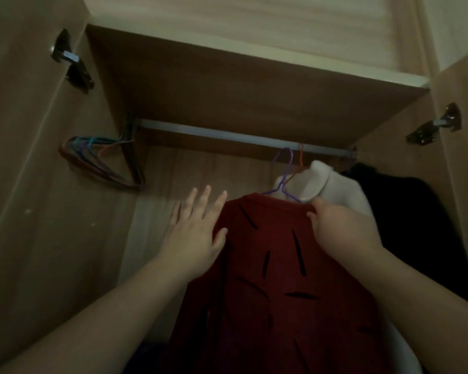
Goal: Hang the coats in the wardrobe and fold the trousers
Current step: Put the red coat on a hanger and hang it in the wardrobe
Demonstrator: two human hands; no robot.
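The red coat (276, 265) hangs closest, filling the lower middle. The right hand (341, 228) has its fingers clamped on the coat's right shoulder; the left hand (195, 228) lies flat on the left shoulder, fingers spread apart. A purple hanger (284, 179) hooks the coat onto the wardrobe rail (227, 136), beside a white garment (327, 184).

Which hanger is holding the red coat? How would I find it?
Look along the silver rail under the wardrobe's shelf, towards its right end. Two hooks hang there side by side; the purple hanger carries the red coat, just above the right hand. Its neighbour's hook is orange and holds a white garment.
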